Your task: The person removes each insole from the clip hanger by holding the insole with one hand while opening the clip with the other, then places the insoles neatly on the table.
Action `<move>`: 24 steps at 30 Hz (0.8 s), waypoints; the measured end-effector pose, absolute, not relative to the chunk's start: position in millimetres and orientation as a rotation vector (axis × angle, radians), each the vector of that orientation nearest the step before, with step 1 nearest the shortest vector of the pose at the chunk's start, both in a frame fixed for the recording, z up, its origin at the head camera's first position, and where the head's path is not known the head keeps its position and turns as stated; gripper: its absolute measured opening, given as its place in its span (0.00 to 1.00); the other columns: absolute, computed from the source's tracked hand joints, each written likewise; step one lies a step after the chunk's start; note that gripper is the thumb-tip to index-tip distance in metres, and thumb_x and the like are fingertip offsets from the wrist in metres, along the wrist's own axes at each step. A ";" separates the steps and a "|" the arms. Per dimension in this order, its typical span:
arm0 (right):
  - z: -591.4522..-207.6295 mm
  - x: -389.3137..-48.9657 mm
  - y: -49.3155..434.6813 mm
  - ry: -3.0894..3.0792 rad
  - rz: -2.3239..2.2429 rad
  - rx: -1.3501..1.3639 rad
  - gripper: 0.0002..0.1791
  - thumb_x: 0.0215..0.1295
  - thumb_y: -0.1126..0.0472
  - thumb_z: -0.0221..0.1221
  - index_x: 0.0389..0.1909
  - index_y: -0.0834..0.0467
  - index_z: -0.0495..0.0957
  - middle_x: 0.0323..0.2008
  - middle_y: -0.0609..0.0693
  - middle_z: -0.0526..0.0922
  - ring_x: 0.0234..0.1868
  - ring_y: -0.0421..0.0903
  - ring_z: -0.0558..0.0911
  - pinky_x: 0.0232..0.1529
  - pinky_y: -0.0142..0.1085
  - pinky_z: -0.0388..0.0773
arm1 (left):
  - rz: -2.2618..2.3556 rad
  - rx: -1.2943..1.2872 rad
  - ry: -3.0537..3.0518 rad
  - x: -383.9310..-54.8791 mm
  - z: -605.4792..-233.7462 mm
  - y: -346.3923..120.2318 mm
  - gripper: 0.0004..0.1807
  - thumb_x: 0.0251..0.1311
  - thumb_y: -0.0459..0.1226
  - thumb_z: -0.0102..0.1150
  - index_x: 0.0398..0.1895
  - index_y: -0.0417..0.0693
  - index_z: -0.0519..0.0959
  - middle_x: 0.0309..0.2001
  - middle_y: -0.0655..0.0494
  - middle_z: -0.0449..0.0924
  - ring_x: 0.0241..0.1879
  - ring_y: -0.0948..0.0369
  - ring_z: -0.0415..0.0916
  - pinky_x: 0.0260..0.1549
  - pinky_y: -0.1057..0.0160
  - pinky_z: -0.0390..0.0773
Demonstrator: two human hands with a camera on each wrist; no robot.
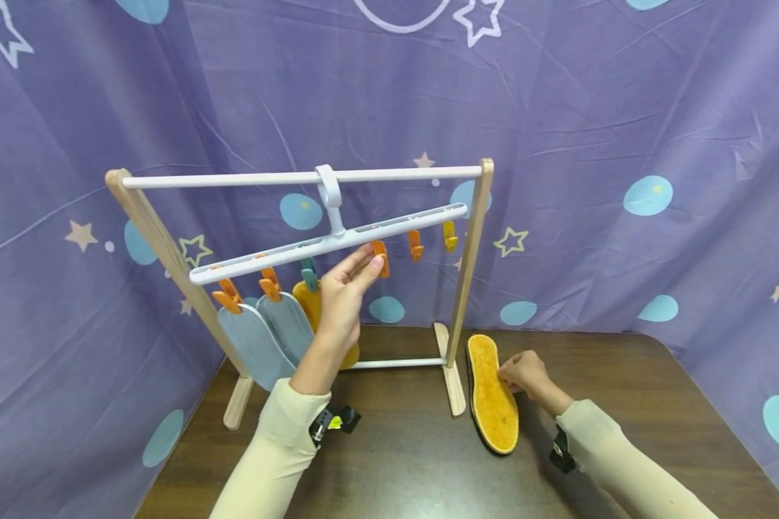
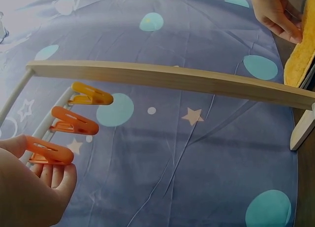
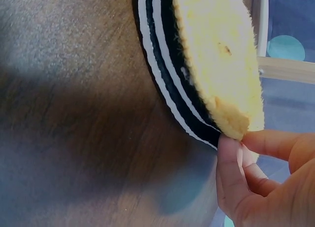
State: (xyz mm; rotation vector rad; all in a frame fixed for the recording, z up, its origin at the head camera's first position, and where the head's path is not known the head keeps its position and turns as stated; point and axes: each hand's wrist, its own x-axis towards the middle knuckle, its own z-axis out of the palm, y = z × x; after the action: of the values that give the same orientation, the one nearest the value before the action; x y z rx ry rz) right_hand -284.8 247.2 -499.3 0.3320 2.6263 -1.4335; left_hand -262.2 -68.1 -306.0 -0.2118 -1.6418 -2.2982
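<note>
My left hand (image 1: 342,295) pinches an orange clip (image 1: 381,259) that hangs under the right half of a white hanger bar (image 1: 399,223). Thumb on one side and fingers on the other, it grips the clip in the left wrist view. On the table to the right lies a fuzzy yellow insole (image 1: 493,396). My right hand (image 1: 529,375) pinches its right edge between thumb and fingers. Black and white striped layers (image 3: 170,96) show beneath the yellow pile in the right wrist view.
The hanger hooks over the white rail of a wooden stand (image 1: 470,267) and tilts down to the left. Two grey insoles (image 1: 256,346) and a yellow one (image 1: 308,303) hang from its left clips. Another orange clip (image 1: 415,246) and a yellow clip (image 1: 450,236) hang at the right.
</note>
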 end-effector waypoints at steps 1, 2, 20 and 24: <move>-499.4 -285.0 247.0 2.626 -1.433 0.335 0.04 0.56 0.70 0.63 0.27 0.69 0.82 0.16 0.50 0.77 0.19 0.42 0.77 0.23 0.36 0.85 | -2.295 -0.212 -1.647 -262.2 -305.7 -67.9 0.21 0.66 0.25 0.61 0.61 0.28 0.77 0.47 0.51 0.88 0.44 0.67 0.83 0.49 0.71 0.82; -499.4 -285.0 246.8 2.627 -1.432 0.334 0.04 0.56 0.70 0.63 0.27 0.69 0.82 0.16 0.50 0.77 0.19 0.41 0.77 0.23 0.36 0.85 | -2.295 -0.209 -1.648 -262.1 -305.5 -67.8 0.21 0.66 0.25 0.61 0.62 0.28 0.76 0.49 0.49 0.87 0.44 0.67 0.82 0.49 0.71 0.82; -498.2 -281.1 246.5 2.612 -1.457 0.349 0.04 0.57 0.71 0.62 0.29 0.71 0.81 0.17 0.50 0.77 0.19 0.42 0.77 0.24 0.37 0.85 | -2.282 -0.236 -1.670 -261.1 -304.6 -67.0 0.21 0.67 0.26 0.60 0.63 0.29 0.76 0.61 0.37 0.80 0.47 0.69 0.81 0.52 0.72 0.81; -495.9 -279.2 247.3 2.606 -1.474 0.340 0.05 0.57 0.71 0.62 0.30 0.72 0.81 0.19 0.51 0.78 0.19 0.42 0.78 0.24 0.38 0.86 | -2.284 -0.242 -1.679 -260.7 -304.0 -66.9 0.22 0.67 0.27 0.60 0.63 0.29 0.75 0.60 0.38 0.81 0.47 0.69 0.81 0.53 0.72 0.81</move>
State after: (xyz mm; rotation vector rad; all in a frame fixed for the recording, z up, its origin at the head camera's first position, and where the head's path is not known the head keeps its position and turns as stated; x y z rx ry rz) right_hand -279.2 247.3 -495.9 0.3404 2.6058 -1.4741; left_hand -260.7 -66.9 -304.0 -0.2422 -1.6792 -2.2835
